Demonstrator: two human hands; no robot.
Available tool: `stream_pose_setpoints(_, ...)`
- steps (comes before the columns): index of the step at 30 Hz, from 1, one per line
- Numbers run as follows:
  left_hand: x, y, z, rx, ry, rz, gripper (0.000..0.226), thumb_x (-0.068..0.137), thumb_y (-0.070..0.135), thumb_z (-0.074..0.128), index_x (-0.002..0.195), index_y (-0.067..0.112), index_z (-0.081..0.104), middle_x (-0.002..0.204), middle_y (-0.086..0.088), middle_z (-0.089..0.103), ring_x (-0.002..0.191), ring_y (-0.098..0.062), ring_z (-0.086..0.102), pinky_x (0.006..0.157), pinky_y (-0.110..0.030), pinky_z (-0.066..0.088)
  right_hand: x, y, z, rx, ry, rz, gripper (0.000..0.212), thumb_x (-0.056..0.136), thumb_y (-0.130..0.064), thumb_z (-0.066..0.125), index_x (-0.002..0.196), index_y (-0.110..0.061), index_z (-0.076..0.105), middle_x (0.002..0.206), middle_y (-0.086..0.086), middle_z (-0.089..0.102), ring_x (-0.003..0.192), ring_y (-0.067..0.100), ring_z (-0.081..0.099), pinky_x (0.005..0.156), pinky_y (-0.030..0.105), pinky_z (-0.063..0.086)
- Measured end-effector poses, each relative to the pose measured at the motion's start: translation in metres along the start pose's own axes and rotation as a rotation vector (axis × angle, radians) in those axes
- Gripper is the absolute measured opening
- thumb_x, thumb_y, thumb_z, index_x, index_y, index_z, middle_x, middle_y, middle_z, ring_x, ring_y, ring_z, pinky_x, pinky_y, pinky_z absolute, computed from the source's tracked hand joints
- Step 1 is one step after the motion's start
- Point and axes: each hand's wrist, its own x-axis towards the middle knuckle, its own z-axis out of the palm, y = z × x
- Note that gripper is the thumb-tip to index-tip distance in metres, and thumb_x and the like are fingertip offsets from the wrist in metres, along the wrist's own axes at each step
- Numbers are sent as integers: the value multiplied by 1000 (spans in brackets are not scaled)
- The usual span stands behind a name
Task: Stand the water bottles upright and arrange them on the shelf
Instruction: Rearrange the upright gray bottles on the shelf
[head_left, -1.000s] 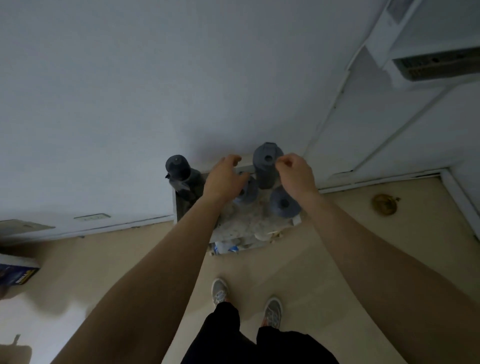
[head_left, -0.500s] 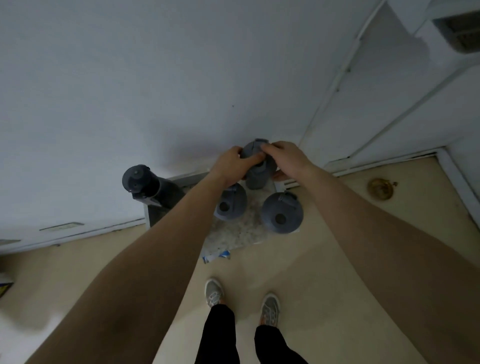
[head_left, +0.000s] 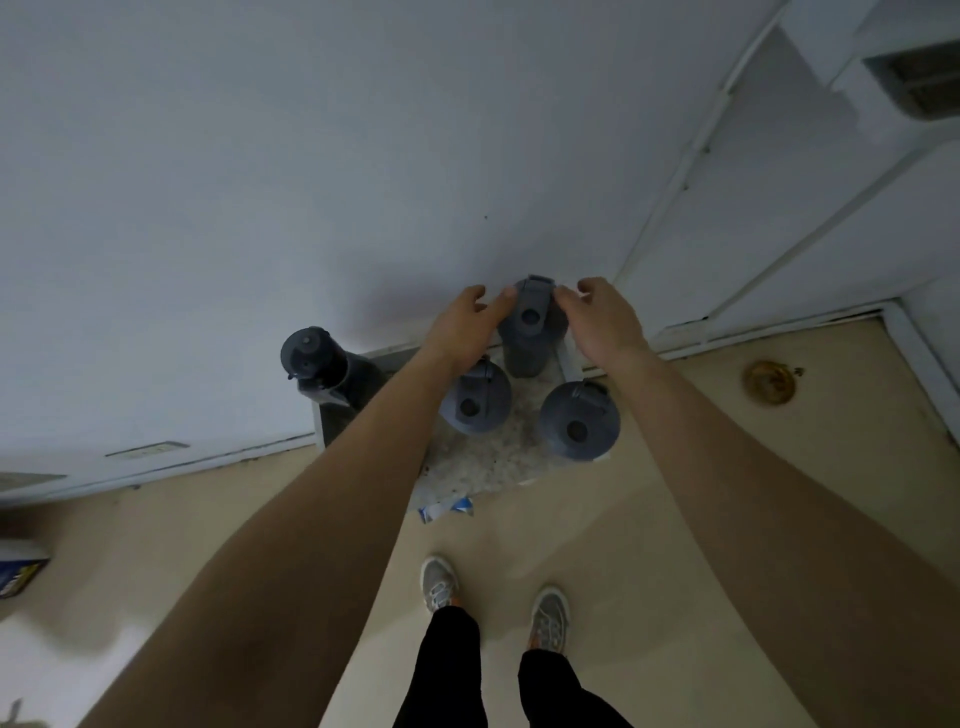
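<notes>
Several dark grey water bottles stand upright on a small speckled shelf top (head_left: 483, 465) against the white wall. The rear bottle (head_left: 530, 338) stands between my hands. My left hand (head_left: 462, 327) is at its left side and my right hand (head_left: 602, 322) at its right, fingers spread, with only the fingertips at the edges of its cap. In front of it stand a front-left bottle (head_left: 475, 402) and a front-right bottle (head_left: 579, 423). A darker bottle (head_left: 314, 361) stands at the shelf's far left corner, partly hidden by my left forearm.
The shelf is low, on a beige floor, with my shoes (head_left: 439, 584) just in front. A blue-white wrapper (head_left: 447, 509) lies at the shelf's front edge. A brass floor fitting (head_left: 769, 382) sits to the right, a box (head_left: 21, 571) far left, and a white door (head_left: 779, 208) right.
Both hands reached to the rear bottle and closed over its cap half a second ago. They have now spread apart, uncovering the cap. The camera has shifted slightly.
</notes>
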Motion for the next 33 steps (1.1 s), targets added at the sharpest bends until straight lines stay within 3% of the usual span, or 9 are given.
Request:
stream_pose_setpoints(3, -35, -30, -8, -104, 191, -14, 67, 93, 54, 54, 146, 16, 42, 142, -5, 56, 125, -25, 55, 100, -36, 43, -52, -14, 2, -44, 183, -265, 34, 100, -32, 52, 126, -11, 58, 123, 11, 62, 104, 26, 63, 83, 30, 46)
stream_pose_setpoints(7, -68, -71, -3, -322, 236, -177, 76, 78, 60, 61, 139, 16, 48, 135, -6, 60, 119, -25, 58, 101, -43, 47, -95, -35, 45, -275, -124, -317, 22, 99, -24, 50, 108, -6, 61, 96, 11, 65, 84, 29, 63, 63, 34, 48)
stream_pose_setpoints(10, -69, -76, 0, -494, 178, -244, 75, 76, 59, 61, 138, 18, 51, 135, -8, 60, 122, -29, 59, 103, -51, 48, -103, -46, 78, -336, -215, -141, 31, 99, -20, 45, 120, 1, 55, 117, 21, 59, 107, 39, 60, 77, 37, 47)
stream_pose_setpoints(13, -70, -67, -1, -610, 123, -271, 34, 98, 36, 48, 123, 15, 59, 116, -10, 66, 99, -25, 65, 87, -43, 54, -101, -44, 97, -168, -196, 36, 52, 99, -23, 44, 144, 2, 35, 145, 26, 39, 125, 42, 51, 96, 44, 48)
stream_pose_setpoints(16, -66, -64, -1, -625, 56, -340, 23, 101, 25, 44, 101, 13, 63, 99, -14, 68, 81, -23, 62, 76, -39, 54, -93, -37, 104, 7, -193, 185, 65, 101, -23, 43, 157, -9, 13, 158, 22, 19, 126, 41, 50, 82, 36, 45)
stream_pose_setpoints(20, -62, -63, 0, -665, 62, -296, 20, 100, 10, 45, 91, 16, 62, 86, -9, 64, 76, -19, 60, 66, -31, 53, -87, -24, 118, 189, -109, 208, 71, 98, -22, 52, 158, -13, 14, 153, 19, 36, 119, 38, 56, 77, 30, 44)
stream_pose_setpoints(22, -55, -65, -3, -673, 106, -249, 20, 98, 7, 47, 102, 16, 65, 95, -10, 68, 80, -17, 62, 63, -25, 55, -83, -21, 124, 252, -55, 177, 73, 96, -23, 58, 156, -12, 18, 149, 18, 37, 119, 37, 57, 81, 32, 49)
stream_pose_setpoints(27, -31, -56, -12, -714, 174, -215, 44, 99, 5, 46, 143, 3, 46, 133, -20, 59, 114, -33, 60, 102, -47, 50, -68, -21, 135, 413, 79, 192, 72, 86, -33, 73, 144, -7, 40, 135, 15, 58, 118, 32, 62, 92, 37, 55)
stream_pose_setpoints(33, -15, -49, -21, -776, 203, -233, 43, 98, 0, 42, 141, 4, 46, 117, -19, 60, 94, -28, 61, 82, -39, 54, -57, -25, 144, 540, 138, 195, 70, 85, -35, 75, 143, -11, 46, 136, 10, 61, 119, 27, 64, 96, 36, 55)
